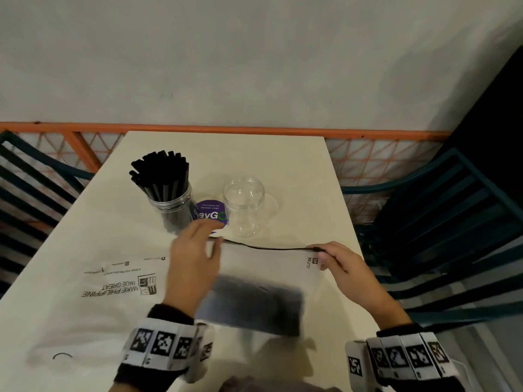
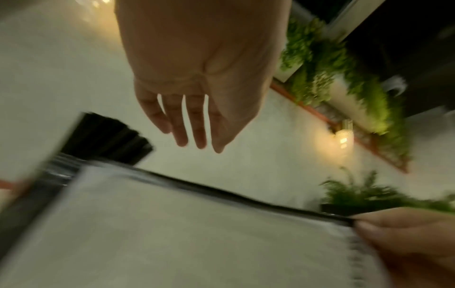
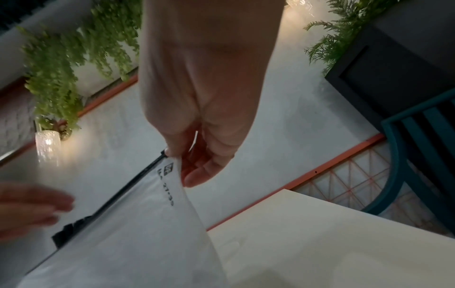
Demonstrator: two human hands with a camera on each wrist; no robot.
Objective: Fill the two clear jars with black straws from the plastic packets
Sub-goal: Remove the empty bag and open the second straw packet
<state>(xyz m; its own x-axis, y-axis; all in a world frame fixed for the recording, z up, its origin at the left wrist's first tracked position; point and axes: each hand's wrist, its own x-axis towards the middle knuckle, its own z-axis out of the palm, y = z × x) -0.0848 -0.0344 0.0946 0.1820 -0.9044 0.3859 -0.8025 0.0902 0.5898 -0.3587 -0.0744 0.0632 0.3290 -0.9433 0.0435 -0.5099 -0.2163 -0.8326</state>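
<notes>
One clear jar [image 1: 169, 206] stands packed with black straws [image 1: 161, 172] on the cream table [image 1: 297, 171]. To its right stands a second clear jar [image 1: 244, 210] with nothing in it. In front of them a frosted plastic packet [image 1: 266, 267] is held upright, with a black zip strip along its top and black straws [image 1: 254, 306] blurred at its bottom. My right hand [image 1: 322, 254] pinches the packet's top right corner [image 3: 172, 165]. My left hand [image 1: 198, 244] is at the top left corner; its fingers [image 2: 192, 140] are straight and apart from the packet [image 2: 172, 233].
A flat printed plastic bag [image 1: 113, 284] lies on the table's left half, a small dark loop [image 1: 62, 355] near the front edge. A purple sticker [image 1: 210, 212] sits between the jars. Teal slatted chairs stand left [image 1: 34, 176] and right [image 1: 441, 222]. An orange rail [image 1: 226, 128] runs behind.
</notes>
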